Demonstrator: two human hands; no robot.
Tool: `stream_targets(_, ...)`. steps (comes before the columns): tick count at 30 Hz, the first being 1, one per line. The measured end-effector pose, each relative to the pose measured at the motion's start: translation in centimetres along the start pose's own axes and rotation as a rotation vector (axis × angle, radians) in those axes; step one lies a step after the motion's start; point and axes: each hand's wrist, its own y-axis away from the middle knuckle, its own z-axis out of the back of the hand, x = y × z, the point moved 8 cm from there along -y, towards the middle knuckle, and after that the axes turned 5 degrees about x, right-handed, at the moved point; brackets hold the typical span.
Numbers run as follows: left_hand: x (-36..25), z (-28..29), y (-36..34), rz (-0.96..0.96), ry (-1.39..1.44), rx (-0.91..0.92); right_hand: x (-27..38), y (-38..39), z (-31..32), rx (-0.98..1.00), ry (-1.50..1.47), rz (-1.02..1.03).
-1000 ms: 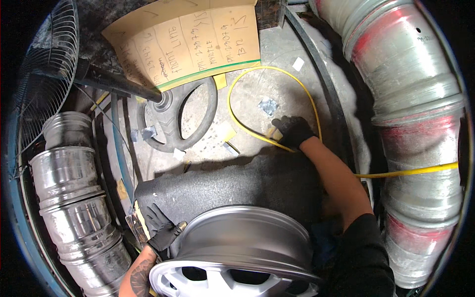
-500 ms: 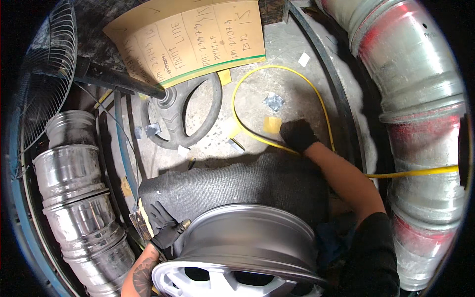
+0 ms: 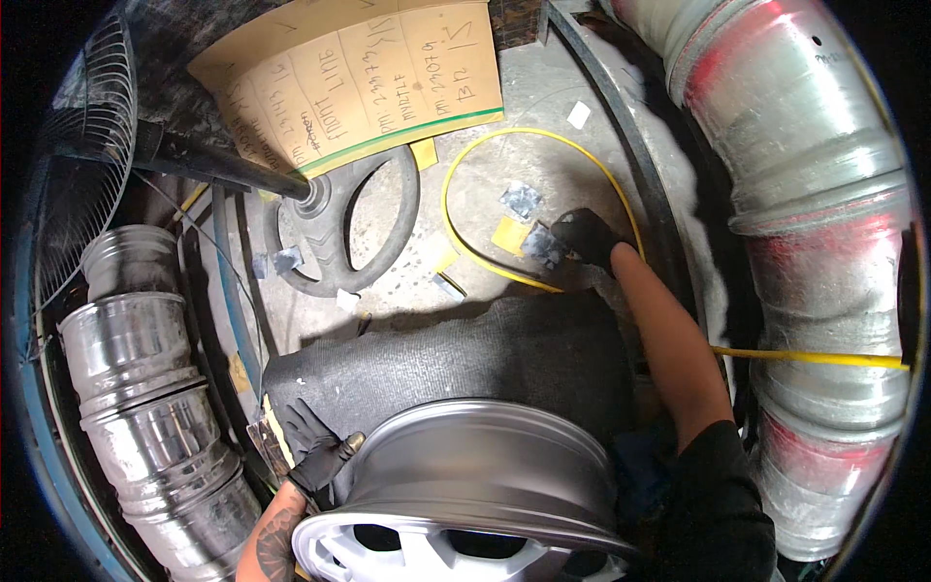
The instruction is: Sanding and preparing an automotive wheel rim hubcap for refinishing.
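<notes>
A silver alloy wheel (image 3: 485, 466) lies in front of me, its spoked face toward the lower edge, against a black ribbed mat (image 3: 456, 349). My left hand (image 3: 320, 448), in a black glove, is open with its fingers spread at the wheel's left rim. Beyond the mat, my gloved right hand (image 3: 586, 236) reaches to the floor with bent fingers closed at the edge of a mottled grey square sheet (image 3: 543, 245), which looks like worn sandpaper. Beside that sheet are a yellow square (image 3: 508, 234) and another grey square (image 3: 521, 201).
A yellow hose (image 3: 445, 194) loops around the squares. Behind stands a fan (image 3: 92, 145) on a dark base (image 3: 402, 228), with a handwritten cardboard sheet (image 3: 359, 87) above. Stacked metal wheels line the left (image 3: 131, 339) and right (image 3: 815, 262), the right ones red-marked.
My right hand has shifted slightly up, and the grey sheet now shows at its fingers. The yellow square is turned and moved a little. My left hand stays at the rim; the view shifts slightly.
</notes>
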Motion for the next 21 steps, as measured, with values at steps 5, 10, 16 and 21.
stream_targets(5, 0.3, 0.1, 0.0, 0.023, -0.013, 0.015, -1.4, -0.9, -2.1, 0.050, 0.163, -0.058)
stream_targets(10, 1.7, -0.3, 0.0, 0.102, 0.056, 0.102, 2.8, 0.5, 4.0, -0.347, -0.190, -0.420)
stream_targets(16, 3.2, -1.4, -0.2, 0.199, 0.109, 0.153, 8.1, -1.8, 1.3, -0.117, 0.053, -0.199)
stream_targets(21, 1.3, -1.3, 0.6, 0.074, 0.295, 0.155, 8.0, -4.8, 1.6, 0.062, 0.109, -0.067)
